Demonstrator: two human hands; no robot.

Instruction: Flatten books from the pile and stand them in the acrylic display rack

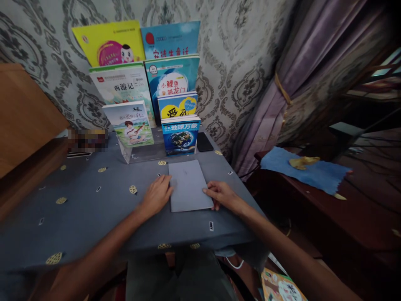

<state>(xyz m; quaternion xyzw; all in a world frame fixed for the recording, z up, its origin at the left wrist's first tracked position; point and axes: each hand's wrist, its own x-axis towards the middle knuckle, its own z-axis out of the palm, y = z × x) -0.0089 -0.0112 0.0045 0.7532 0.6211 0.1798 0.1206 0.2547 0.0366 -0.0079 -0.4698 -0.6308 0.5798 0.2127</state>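
A thin booklet (pixel 189 190) with a plain pale grey cover lies on the cloth-covered table. My left hand (pixel 157 193) lies palm down at its left side, fingers stretched out and fingertips at the edge. At the opposite edge, my right hand (pixel 223 195) pinches the booklet near its lower right corner. The right thumb is on top and the other fingers are partly hidden below. Just beyond the booklet, a clear stand (pixel 147 152) bears several upright children's books, including a blue book with a globe (pixel 181 138) and one showing a guitar player (pixel 133 127).
A dark phone-like slab (pixel 205 142) lies right of the stand. Along the left side rises a brown wooden panel (pixel 28 117). A blue cloth (pixel 303 171) is draped over dark red furniture to the right, near a purple curtain (pixel 266 113). Another book (pixel 282 286) sits low at the bottom right.
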